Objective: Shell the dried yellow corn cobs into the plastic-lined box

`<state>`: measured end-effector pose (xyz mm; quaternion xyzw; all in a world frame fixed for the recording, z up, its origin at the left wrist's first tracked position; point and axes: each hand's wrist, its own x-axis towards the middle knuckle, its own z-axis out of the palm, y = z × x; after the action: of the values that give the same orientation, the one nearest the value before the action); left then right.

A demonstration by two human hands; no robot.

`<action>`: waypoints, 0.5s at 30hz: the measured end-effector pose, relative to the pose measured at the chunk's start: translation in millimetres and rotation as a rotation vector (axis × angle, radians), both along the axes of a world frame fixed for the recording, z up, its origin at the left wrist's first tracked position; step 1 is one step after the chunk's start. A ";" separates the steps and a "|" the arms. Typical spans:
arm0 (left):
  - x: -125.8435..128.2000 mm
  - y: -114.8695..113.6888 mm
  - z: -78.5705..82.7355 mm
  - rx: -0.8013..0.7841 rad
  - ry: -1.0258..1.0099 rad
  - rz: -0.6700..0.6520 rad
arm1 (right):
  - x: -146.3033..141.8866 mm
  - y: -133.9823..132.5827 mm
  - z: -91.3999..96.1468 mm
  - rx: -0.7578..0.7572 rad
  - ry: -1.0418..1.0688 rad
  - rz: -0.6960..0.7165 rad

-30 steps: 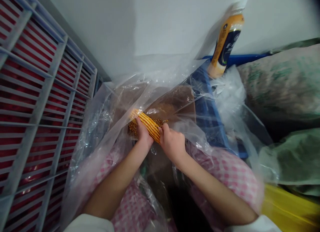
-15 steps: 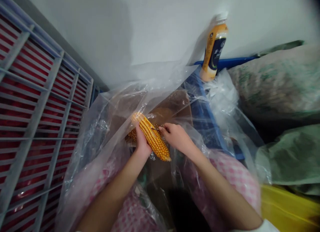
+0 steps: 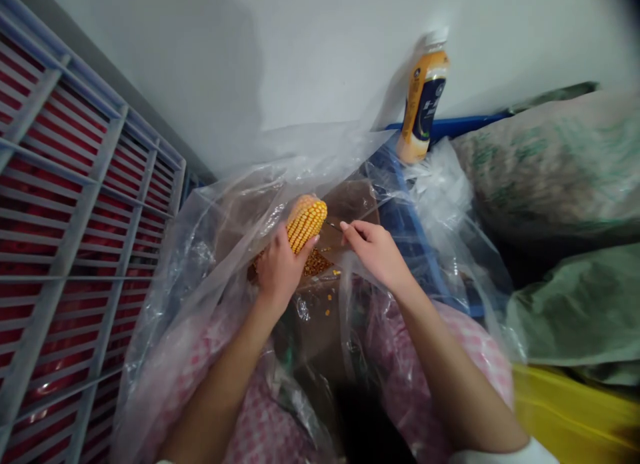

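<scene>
Gripping a corn cob (image 3: 307,221) at the frame's centre is the left hand (image 3: 278,267); right of centre, the right hand (image 3: 375,251) pinches a thin dark tool (image 3: 333,225).

Corn cob (image 3: 306,225) yellow; cloth (image 3: 477,341) pink-and-white checked — bottle (image 3: 423,99) orange with navy label (image 3: 431,109); crate (image 3: 93,191) blue-grey.

Left hand (image 3: 279,264) curled in a grip, back upward. Right hand (image 3: 376,251) pinched, pointing inward, apart from left. Left forearm (image 3: 220,377), right forearm (image 3: 450,364) bare, converging forward.
</scene>
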<state>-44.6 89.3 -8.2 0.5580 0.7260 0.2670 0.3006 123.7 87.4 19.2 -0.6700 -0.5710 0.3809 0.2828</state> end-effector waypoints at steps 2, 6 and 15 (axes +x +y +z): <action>-4.8 0.8 6.0 0.013 0.042 -0.010 | 2.0 0.0 2.7 0.001 0.033 -0.006; -8.6 8.6 15.8 -0.127 -0.562 0.188 | -0.8 -1.3 8.3 0.050 0.039 0.069; -1.9 12.0 26.4 -0.568 -1.062 0.385 | -3.8 -5.0 14.4 0.062 0.068 0.290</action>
<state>-46.4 101.3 18.3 0.1074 0.6078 0.3537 0.7028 119.9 82.4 33.5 -0.5581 -0.6635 0.4224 0.2643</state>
